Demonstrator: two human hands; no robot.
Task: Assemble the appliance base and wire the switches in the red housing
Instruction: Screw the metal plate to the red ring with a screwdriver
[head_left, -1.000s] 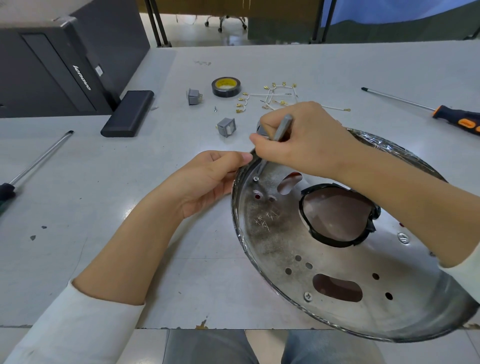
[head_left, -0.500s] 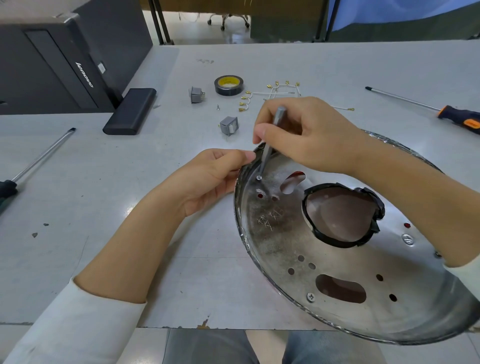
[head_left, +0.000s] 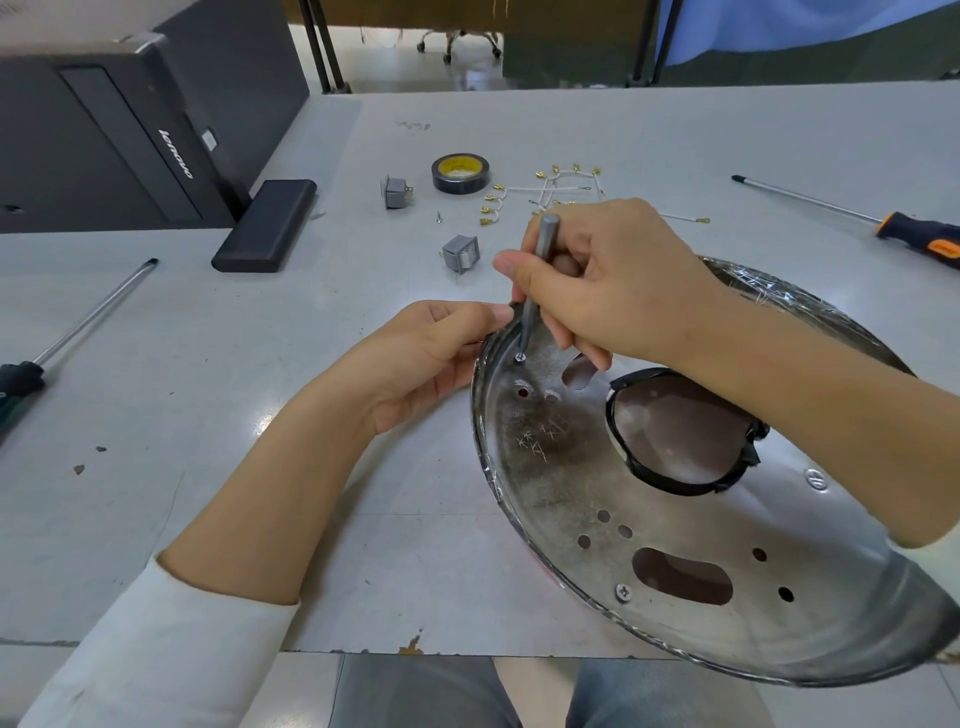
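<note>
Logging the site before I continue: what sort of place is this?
Probably a workshop or lab assembly bench: a plain grey table with a screwdriver, electrical tape and loose terminal wires, beside a desktop computer.

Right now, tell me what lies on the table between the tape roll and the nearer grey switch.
In the head view, only a small loose screw lies between the tape roll and the nearer grey switch; otherwise bare table.

Bright even overhead light, soft shadows, glare on table (head_left: 270, 421), wide-angle edge distortion.
</note>
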